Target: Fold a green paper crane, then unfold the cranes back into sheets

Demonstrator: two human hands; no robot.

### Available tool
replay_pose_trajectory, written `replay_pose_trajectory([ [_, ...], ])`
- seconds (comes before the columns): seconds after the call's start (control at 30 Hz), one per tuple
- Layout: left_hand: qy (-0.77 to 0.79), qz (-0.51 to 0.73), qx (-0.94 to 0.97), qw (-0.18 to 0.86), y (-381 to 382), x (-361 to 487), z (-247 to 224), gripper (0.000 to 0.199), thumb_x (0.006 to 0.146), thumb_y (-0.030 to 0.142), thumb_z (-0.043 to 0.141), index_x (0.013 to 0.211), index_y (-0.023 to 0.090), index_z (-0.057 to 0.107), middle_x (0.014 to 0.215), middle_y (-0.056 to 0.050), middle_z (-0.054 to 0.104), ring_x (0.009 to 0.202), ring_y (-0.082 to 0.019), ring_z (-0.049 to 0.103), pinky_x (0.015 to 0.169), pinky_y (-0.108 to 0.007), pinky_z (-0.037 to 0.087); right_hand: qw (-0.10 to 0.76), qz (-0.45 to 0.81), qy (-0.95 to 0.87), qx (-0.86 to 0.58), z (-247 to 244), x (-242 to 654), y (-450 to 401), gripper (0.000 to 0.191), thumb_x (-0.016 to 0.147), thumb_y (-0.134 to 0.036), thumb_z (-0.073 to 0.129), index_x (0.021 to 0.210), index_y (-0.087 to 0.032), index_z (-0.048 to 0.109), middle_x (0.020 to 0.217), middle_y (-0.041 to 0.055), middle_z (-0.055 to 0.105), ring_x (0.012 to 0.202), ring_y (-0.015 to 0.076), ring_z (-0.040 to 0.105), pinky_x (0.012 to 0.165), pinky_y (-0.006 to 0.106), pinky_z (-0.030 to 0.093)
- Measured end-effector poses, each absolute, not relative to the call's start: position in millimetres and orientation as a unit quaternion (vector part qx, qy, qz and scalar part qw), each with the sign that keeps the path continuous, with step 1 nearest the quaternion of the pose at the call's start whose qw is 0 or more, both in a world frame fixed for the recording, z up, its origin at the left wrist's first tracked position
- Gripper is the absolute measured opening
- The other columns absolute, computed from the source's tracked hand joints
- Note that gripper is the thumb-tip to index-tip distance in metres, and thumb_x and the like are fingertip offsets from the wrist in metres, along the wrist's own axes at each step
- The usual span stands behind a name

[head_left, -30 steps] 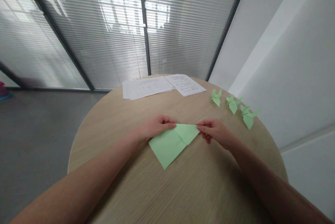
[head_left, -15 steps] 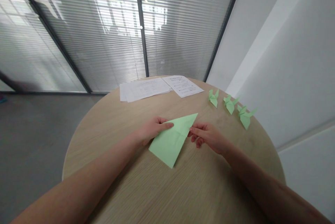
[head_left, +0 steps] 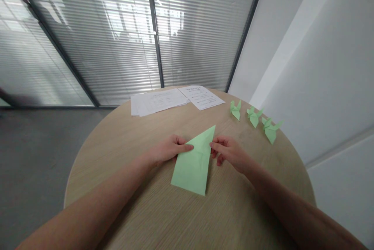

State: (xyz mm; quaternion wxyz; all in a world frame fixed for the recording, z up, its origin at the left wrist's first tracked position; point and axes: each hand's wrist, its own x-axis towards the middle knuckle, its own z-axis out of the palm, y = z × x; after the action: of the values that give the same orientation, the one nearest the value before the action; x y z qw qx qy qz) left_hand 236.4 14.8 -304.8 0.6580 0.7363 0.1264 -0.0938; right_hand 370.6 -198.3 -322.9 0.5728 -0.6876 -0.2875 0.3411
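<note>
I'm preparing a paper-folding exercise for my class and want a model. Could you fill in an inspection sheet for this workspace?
Surface: light wood-grain table with a rounded edge.
Job's things: green paper, its far corner pointed; three folded green shapes, bird-like, in a row near the table's right edge.
Clutter: printed sheets at the far side, some overlapping; text too small to read.
Grippers: bare left hand holds the paper's left edge, thumb on top; bare right hand is at its right edge, grip unclear.
Cables: nothing seen.
Surroundings: blinds beyond the table, white wall at right, grey floor at left.
</note>
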Motion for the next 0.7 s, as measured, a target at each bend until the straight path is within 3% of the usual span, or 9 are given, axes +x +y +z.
replay_pose_trajectory([
  [0.1, 0.133, -0.073, 0.727, 0.67, 11.3, 236.7, -305.5, 0.043, 0.075, 0.055, 0.079, 0.067, 0.014, 0.074, 0.062, -0.004, 0.068, 0.053, -0.013, 0.053, 0.053, -0.026, 0.037, 0.588, 0.367, -0.291, -0.66, -322.0, 368.1, -197.5, 0.045, 0.077, -0.06, 0.076, 0.093, -0.019, 0.067, 0.077, 0.0033, 0.066, 0.064, 0.0145, 0.061, 0.043, 0.02, 0.05],
  [0.23, 0.14, -0.054, 0.728, 0.669, 9.8, 237.9, -307.3, 0.042, 0.073, 0.056, 0.08, 0.069, 0.014, 0.075, 0.066, -0.005, 0.07, 0.054, -0.014, 0.054, 0.054, -0.026, 0.038, 0.581, 0.384, -0.308, -0.649, -323.7, 365.8, -196.2, 0.052, 0.076, -0.058, 0.079, 0.11, -0.02, 0.068, 0.084, 0.0045, 0.069, 0.065, 0.0152, 0.062, 0.044, 0.021, 0.051],
  [0.4, 0.114, -0.074, 0.751, 0.646, 10.3, 239.5, -307.7, 0.047, 0.074, 0.06, 0.078, 0.067, 0.015, 0.073, 0.061, -0.003, 0.066, 0.052, -0.013, 0.05, 0.053, -0.026, 0.036, 0.571, 0.378, -0.297, -0.665, -329.8, 366.5, -193.4, 0.048, 0.073, -0.055, 0.082, 0.098, -0.016, 0.069, 0.077, 0.0042, 0.07, 0.053, 0.0122, 0.058, 0.042, 0.023, 0.048],
  [0.53, 0.114, -0.054, 0.753, 0.645, 8.8, 239.9, -308.5, 0.048, 0.076, 0.062, 0.076, 0.068, 0.015, 0.073, 0.062, -0.003, 0.067, 0.054, -0.014, 0.052, 0.054, -0.027, 0.036, 0.568, 0.378, -0.306, -0.664, -330.4, 367.3, -193.2, 0.047, 0.074, -0.054, 0.08, 0.1, -0.016, 0.07, 0.074, 0.0024, 0.069, 0.047, 0.0102, 0.055, 0.042, 0.024, 0.047],
  [0.63, 0.132, -0.035, 0.738, 0.661, 5.9, 239.3, -307.8, 0.043, 0.077, 0.056, 0.077, 0.07, 0.014, 0.075, 0.067, -0.005, 0.071, 0.057, -0.015, 0.055, 0.058, -0.027, 0.04, 0.579, 0.377, -0.309, -0.654, -327.8, 365.8, -193.8, 0.047, 0.077, -0.055, 0.079, 0.103, -0.017, 0.069, 0.085, 0.0048, 0.073, 0.054, 0.0119, 0.059, 0.045, 0.024, 0.049],
  [0.7, 0.143, -0.011, 0.719, 0.681, 3.4, 239.1, -307.1, 0.04, 0.077, 0.054, 0.077, 0.072, 0.014, 0.076, 0.071, -0.006, 0.073, 0.061, -0.016, 0.058, 0.061, -0.028, 0.042, 0.585, 0.386, -0.323, -0.635, -326.5, 364.2, -194.1, 0.047, 0.078, -0.056, 0.079, 0.105, -0.019, 0.069, 0.092, 0.0062, 0.074, 0.067, 0.0161, 0.067, 0.055, 0.027, 0.055],
])
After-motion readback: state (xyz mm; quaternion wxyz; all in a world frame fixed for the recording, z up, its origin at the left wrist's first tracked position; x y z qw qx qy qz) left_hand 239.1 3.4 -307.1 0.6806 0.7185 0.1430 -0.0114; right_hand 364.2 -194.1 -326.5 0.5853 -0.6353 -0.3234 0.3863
